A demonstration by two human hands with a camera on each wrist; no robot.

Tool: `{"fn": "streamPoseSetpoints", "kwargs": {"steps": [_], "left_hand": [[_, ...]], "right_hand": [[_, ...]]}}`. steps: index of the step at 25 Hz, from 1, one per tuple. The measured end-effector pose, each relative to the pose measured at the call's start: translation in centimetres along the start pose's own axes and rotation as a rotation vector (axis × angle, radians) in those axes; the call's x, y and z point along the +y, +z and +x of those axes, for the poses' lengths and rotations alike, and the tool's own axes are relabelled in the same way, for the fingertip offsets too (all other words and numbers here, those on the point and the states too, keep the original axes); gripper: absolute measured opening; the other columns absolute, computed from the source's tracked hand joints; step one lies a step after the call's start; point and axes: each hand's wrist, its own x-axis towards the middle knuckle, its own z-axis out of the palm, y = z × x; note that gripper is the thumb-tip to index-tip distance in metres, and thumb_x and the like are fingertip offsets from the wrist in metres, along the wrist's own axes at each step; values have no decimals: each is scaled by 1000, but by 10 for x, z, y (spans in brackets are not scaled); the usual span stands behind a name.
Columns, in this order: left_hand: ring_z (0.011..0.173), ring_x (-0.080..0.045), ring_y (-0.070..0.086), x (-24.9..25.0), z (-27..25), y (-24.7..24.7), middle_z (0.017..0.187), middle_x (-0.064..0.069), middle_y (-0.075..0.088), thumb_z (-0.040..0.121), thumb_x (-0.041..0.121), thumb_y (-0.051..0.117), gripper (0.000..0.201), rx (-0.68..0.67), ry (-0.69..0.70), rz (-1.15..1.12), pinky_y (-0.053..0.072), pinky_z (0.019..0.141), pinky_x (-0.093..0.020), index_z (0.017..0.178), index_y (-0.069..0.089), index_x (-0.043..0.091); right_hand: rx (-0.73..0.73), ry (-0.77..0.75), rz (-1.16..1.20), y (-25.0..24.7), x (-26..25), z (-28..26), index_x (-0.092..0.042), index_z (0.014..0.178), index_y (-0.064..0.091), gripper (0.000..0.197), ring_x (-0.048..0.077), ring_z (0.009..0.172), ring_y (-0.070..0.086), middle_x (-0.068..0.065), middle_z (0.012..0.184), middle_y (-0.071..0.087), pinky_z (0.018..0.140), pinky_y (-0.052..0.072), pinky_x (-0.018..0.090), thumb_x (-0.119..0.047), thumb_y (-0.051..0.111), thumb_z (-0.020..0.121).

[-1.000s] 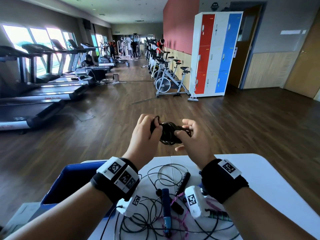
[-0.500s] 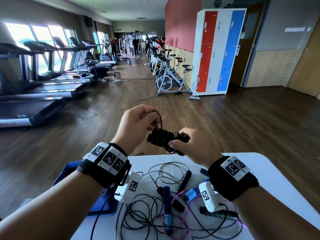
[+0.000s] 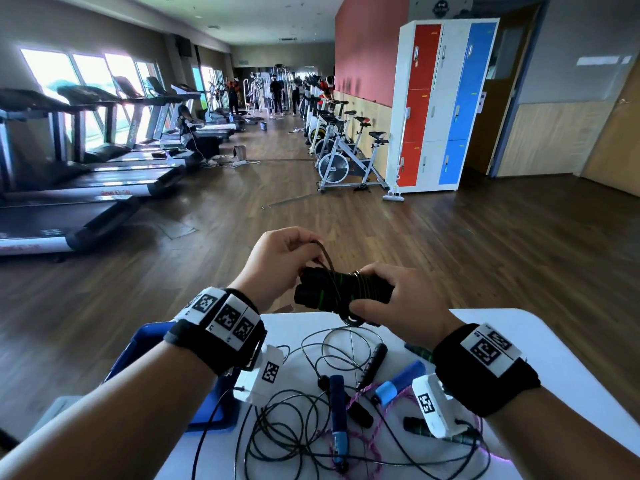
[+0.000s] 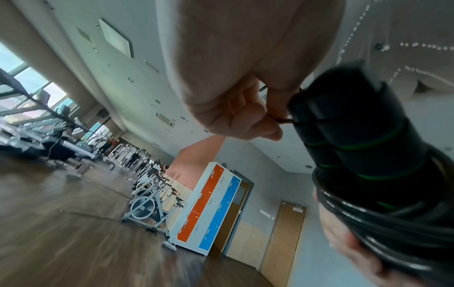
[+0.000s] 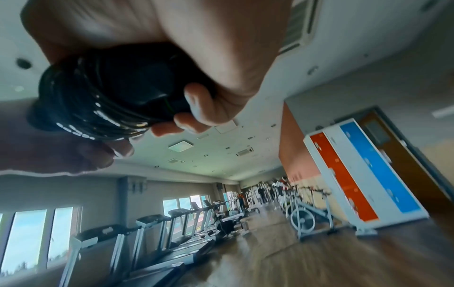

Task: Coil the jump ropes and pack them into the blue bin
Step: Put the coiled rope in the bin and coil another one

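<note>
Above the white table's far edge I hold a black jump rope bundle [image 3: 332, 291]: two black handles with green rings, side by side, with black cord wound round them. My right hand [image 3: 391, 299] grips the wound end of the bundle [image 5: 108, 97]. My left hand [image 3: 284, 258] pinches the loose cord end [image 3: 323, 254] just above the handles' free ends [image 4: 356, 136]. The blue bin [image 3: 145, 344] sits at the table's left, mostly hidden by my left forearm. More jump ropes [image 3: 311, 410] lie tangled on the table below my wrists.
The white table [image 3: 491, 327] carries loose ropes with black, blue [image 3: 337, 407] and light-blue [image 3: 398, 382] handles and a purple cord. Beyond it is wooden gym floor, treadmills [image 3: 69, 188] on the left, exercise bikes [image 3: 346, 157] and a red, white and blue locker [image 3: 443, 105] on the right.
The bundle has turned from a loop face-on to lying sideways and has come lower, nearer the table. My left hand has lifted the cord end up over the handles.
</note>
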Motion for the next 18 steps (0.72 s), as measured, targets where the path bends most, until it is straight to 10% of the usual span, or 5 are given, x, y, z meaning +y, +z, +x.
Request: {"fn": "streamPoseSetpoints", "kwargs": {"steps": [3,8,11,18], "left_hand": [[66,-29,56,-8,-3,-2,82,-21,69,87,22,68,11,-87,-15,-87,43,59,-40,90,74,14],[58,-19,57,-12,-18,11,77,-9,67,97,15,62,17,-154,-64,-211,42,48,-25,101,69,-1],[63,-17,61,-10,-19,10,82,-8,69,100,12,59,14,-165,-46,-327,48,48,-25,100,68,1],[91,-25,62,-6,-15,2,98,-18,62,96,28,57,28,-186,14,-536,59,69,-40,98,68,1]], "right_hand": [[7,75,440,7,3,-4,-11,95,72,49,10,57,66,-5,67,69,52,51,23,-45,68,59],[-204,108,808,25,12,-10,-8,100,65,63,15,57,49,4,71,55,46,43,26,-45,86,53],[-193,162,869,23,13,-6,-18,93,70,33,16,63,48,4,73,51,51,51,32,-32,75,63],[-46,186,580,12,6,1,-15,109,67,60,12,75,64,-1,81,65,59,59,42,-41,81,57]]}}
